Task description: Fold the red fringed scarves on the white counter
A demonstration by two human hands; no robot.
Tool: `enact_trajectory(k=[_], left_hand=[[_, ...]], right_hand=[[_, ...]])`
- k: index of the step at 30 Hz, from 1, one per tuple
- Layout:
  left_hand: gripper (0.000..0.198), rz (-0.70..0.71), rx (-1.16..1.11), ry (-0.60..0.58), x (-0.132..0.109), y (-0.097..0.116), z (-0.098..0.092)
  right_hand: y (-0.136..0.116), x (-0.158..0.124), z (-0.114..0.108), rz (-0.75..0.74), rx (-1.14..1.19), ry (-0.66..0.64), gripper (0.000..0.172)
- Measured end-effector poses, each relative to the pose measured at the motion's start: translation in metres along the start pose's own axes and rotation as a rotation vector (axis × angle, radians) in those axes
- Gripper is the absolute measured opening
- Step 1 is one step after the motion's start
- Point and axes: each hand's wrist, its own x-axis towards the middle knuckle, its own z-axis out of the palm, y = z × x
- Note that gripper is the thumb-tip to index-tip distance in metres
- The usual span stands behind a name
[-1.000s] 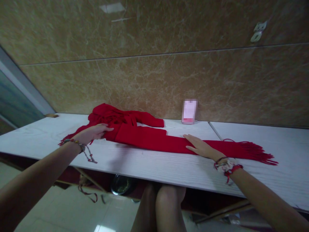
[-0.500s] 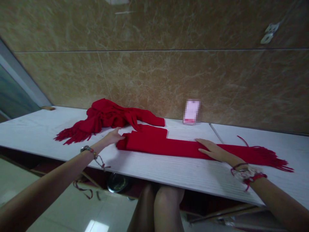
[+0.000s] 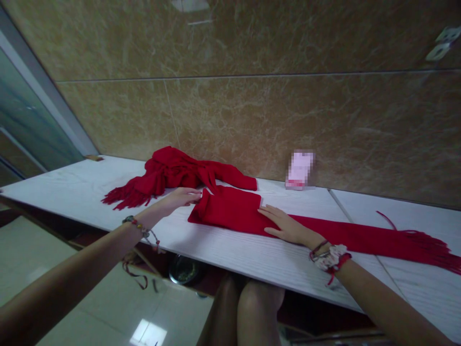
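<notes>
Rising across the view toward 12 o'clock, a brown marbled wall (image 3: 230,115) backs a long white counter (image 3: 90,192), which runs from 9 o'clock round to 4 o'clock. On the counter, just below the centre at 6 o'clock, lies the thick folded part of a red scarf (image 3: 234,206), its single length trailing out between 3 and 4 o'clock to a fringed end. Close by at 9 o'clock, a loose heap of red cloth (image 3: 173,173) lies crumpled near the wall, fringe spread toward 8 o'clock. Below the counter, at 7 o'clock, sits a dark, shiny round bowl (image 3: 184,269). The right hand (image 3: 284,225), at 4 o'clock, lies palm down across the scarf with fingers extended, pressing without grasping. The left hand (image 3: 183,197), at 8 o'clock, has its fingertips drawn in at the scarf's raised folded edge; whether cloth is pinched between them, I cannot tell. At 3 o'clock a pale pink object (image 3: 299,169), blurred out, stands by the wall. Smallest, a beaded bracelet (image 3: 139,223) circles the left wrist.
</notes>
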Motion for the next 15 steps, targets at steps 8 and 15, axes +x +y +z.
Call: enact_trajectory(k=[8,15], left_hand=[[0.083,0.229,-0.046,-0.197,-0.019,0.001,0.03],[0.063,0.26,0.106,0.144,-0.01,-0.004,0.034]], right_hand=[[0.002,-0.005,0.005,-0.02,0.02,0.084,0.055],[0.002,-0.006,0.006,-0.029,0.0,0.075,0.055]])
